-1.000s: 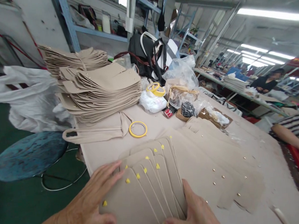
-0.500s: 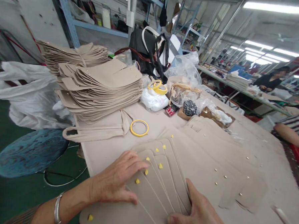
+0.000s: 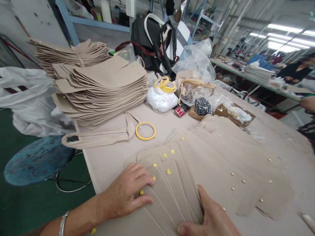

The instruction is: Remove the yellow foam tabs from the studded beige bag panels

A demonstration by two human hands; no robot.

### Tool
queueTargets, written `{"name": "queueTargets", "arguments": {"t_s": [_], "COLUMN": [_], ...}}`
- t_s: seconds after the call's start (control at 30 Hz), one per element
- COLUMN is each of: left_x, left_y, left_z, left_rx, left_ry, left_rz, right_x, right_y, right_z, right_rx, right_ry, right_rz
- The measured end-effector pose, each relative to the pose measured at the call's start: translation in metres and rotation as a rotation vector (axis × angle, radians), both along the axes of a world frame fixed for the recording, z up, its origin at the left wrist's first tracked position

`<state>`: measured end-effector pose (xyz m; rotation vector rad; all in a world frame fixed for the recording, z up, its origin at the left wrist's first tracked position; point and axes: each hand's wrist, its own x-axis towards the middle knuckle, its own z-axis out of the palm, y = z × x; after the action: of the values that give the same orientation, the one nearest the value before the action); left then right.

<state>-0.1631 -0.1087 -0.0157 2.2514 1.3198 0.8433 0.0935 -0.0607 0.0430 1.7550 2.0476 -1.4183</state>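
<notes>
Along the near edge of the worktop (image 3: 107,163), our right hand (image 3: 212,217) clamps yellow-tabbed, still-fanned panels (image 3: 163,209), left hand (image 3: 124,193) fingers apart.

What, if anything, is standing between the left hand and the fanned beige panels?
Nothing visible: the left hand is right at the fanned beige panels, beside the yellow tabs, while the right hand holds their right edge. The nearest yellow tape roll lies beyond them, out of the way.
</notes>
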Motion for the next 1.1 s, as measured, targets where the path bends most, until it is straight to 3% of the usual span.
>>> {"name": "queueTargets", "arguments": {"t_s": [0.23, 0.33, 0.47, 0.73, 0.87, 1.0, 1.1], "left_x": [0.0, -0.002, 0.006, 0.03, 0.009, -0.035, -0.058], "left_y": [0.005, 0.018, 0.041, 0.062, 0.042, -0.01, -0.05], "left_z": [0.013, 0.022, 0.031, 0.014, 0.025, 0.033, 0.023], "left_rx": [-0.097, 0.006, 0.112, 0.039, -0.012, -0.148, -0.201], "left_ry": [-0.001, -0.039, -0.023, 0.038, -0.033, 0.081, 0.167], "left_rz": [0.036, 0.048, -0.037, -0.012, -0.039, 0.013, 0.131], "right_x": [-0.006, -0.006, -0.004, -0.001, -0.001, -0.002, -0.003], "right_y": [-0.001, -0.002, -0.002, -0.001, -0.003, -0.005, -0.009], "right_z": [0.009, 0.013, 0.012, 0.001, 0.003, 0.009, 0.01], "right_rx": [-0.018, 0.011, 0.01, 0.035, 0.026, 0.017, 0.051], "right_ry": [-0.027, -0.034, -0.012, 0.021, 0.011, -0.003, -0.049], "right_rz": [0.0, -0.007, -0.008, 0.0, 0.013, 0.012, 0.03]}}
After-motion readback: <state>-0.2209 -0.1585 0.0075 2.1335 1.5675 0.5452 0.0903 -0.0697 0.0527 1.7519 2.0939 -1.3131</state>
